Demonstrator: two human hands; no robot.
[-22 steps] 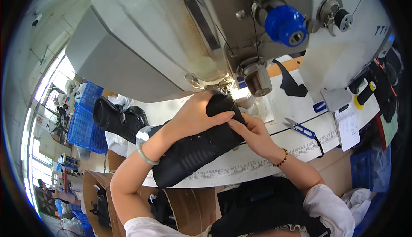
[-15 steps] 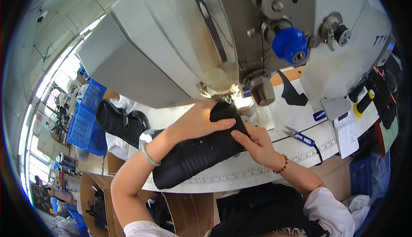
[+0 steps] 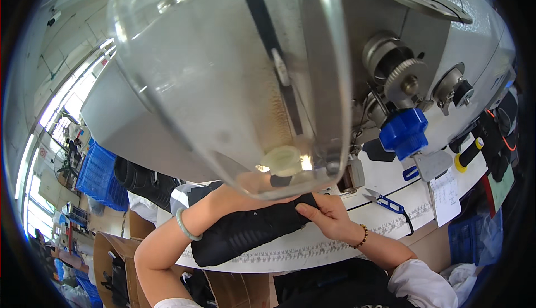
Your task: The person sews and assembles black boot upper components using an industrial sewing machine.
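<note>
A black shoe upper (image 3: pixel 245 235) with a ridged panel lies across the white table, its far end under the head of a sewing machine (image 3: pixel 162 124). My left hand (image 3: pixel 251 185) rests on the upper from the left, closed on it; the machine's clear guard (image 3: pixel 329 107) hides its fingertips. At the upper's right edge my right hand (image 3: pixel 330 217) pinches the material between thumb and fingers. The needle area is hidden behind the guard, where a small light shines.
Blue-handled thread snips (image 3: pixel 385 202), a written paper pad (image 3: pixel 445 196) and a yellow-ended spool (image 3: pixel 469 155) lie to the right. A finished-looking black shoe (image 3: pixel 142 182) sits at left, near blue crates (image 3: pixel 103 177). An open cardboard box (image 3: pixel 106 244) stands below the table edge.
The view has shifted closer to the machine, whose head and guard fill more of the picture. The guard now covers much of my left hand. Both hands still hold the upper.
</note>
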